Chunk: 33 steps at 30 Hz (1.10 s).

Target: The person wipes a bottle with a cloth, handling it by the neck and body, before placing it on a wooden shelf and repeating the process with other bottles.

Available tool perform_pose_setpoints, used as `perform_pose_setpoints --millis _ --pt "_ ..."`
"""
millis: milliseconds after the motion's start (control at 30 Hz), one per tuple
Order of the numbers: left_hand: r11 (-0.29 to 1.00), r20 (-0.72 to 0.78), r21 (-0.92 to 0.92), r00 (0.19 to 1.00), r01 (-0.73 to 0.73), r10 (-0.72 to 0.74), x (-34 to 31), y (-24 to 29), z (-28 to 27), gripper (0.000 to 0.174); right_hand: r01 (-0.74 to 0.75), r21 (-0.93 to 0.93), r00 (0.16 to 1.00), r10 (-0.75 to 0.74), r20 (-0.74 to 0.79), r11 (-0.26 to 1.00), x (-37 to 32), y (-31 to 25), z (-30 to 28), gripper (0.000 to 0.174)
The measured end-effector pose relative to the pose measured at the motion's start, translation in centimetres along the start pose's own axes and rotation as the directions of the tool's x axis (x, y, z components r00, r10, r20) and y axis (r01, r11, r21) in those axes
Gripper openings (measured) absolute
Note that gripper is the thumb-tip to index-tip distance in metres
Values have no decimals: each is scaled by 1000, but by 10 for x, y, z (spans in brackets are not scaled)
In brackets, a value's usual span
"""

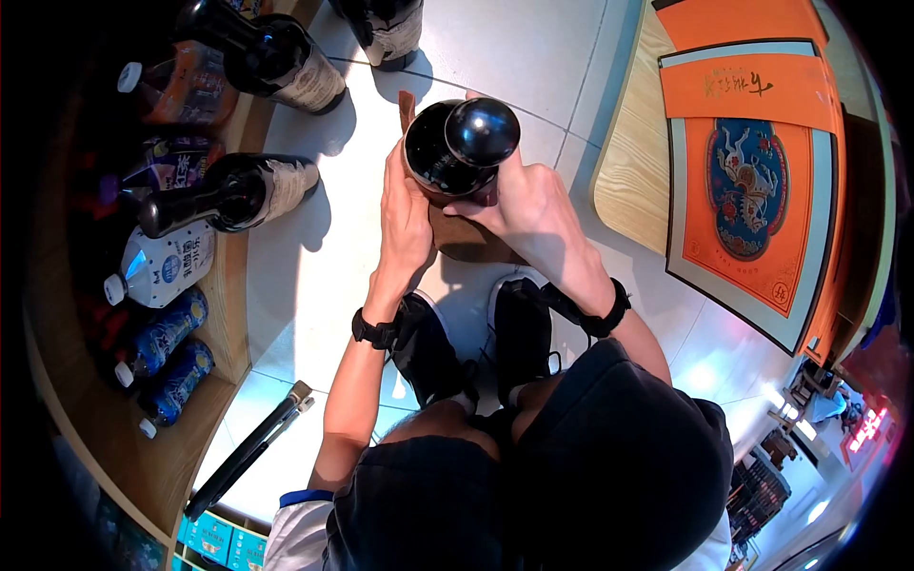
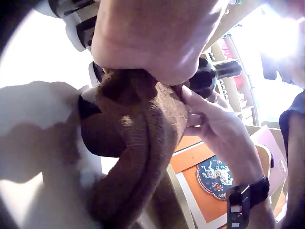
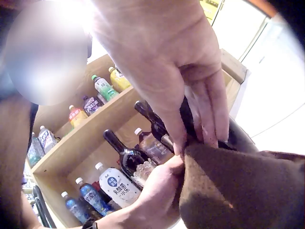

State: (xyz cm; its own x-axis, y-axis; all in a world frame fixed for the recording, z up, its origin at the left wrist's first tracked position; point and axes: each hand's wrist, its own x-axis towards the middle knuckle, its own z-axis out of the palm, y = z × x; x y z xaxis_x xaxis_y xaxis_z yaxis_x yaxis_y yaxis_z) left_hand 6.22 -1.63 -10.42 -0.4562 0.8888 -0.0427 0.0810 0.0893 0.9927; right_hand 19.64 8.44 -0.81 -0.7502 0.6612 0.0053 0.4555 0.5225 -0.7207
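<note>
A dark wine bottle (image 1: 427,143) stands between my two hands in the head view, its rounded black top toward the camera. Brown cloth (image 1: 468,238) lies against its near side, and a strip of it shows at the far left. My left hand (image 1: 407,219) grips the bottle's left side through the cloth. My right hand (image 1: 543,209) holds the right side, thumb across the front. In the right wrist view, fingers of both hands meet at the upper edge of the cloth (image 3: 238,191). The left wrist view shows the cloth (image 2: 143,129) hanging in thick folds below my left hand (image 2: 157,43).
More dark wine bottles (image 1: 286,190) stand on the tiled floor at left, beside a wooden shelf (image 1: 224,314) of drink bottles. To the right is an orange gift box (image 1: 743,209) on a wooden surface (image 1: 628,143). Black tongs-like bars (image 1: 249,447) lean at lower left.
</note>
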Motion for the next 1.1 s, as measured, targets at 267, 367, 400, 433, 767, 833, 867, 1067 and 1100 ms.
perform_pose_setpoints --millis 267,367,400,433,767,833,867,1067,1100 --pt "997 14 73 999 31 -32 0 -3 -2 48 -9 4 1000 9 5 1000 -1 2 1 96" --pt "996 29 66 997 66 -68 1 -9 -3 47 11 33 1000 -11 -3 999 0 2 2 97" --pt "993 40 63 994 95 -97 1 -10 -3 46 25 53 1000 -25 -11 998 0 2 2 97" --pt "993 40 64 994 95 -97 1 -11 -3 46 26 54 1000 -26 -11 998 0 2 2 97" --pt "960 33 68 961 272 -274 7 -21 -8 41 -7 29 1000 7 -13 1000 1 0 4 99" --pt "949 4 47 950 312 -313 8 -16 -9 39 21 56 999 -19 -36 998 1 1 6 101" --pt "954 -35 71 957 291 -289 8 -14 -8 37 1 47 1000 0 -27 999 1 3 6 103" --pt "953 -189 153 954 263 -233 13 3 -17 30 16 -129 995 -29 -99 991 4 -5 -1 103" --pt "962 -233 133 951 240 -205 12 8 -20 29 11 -209 993 -35 -113 978 5 -8 -5 100"
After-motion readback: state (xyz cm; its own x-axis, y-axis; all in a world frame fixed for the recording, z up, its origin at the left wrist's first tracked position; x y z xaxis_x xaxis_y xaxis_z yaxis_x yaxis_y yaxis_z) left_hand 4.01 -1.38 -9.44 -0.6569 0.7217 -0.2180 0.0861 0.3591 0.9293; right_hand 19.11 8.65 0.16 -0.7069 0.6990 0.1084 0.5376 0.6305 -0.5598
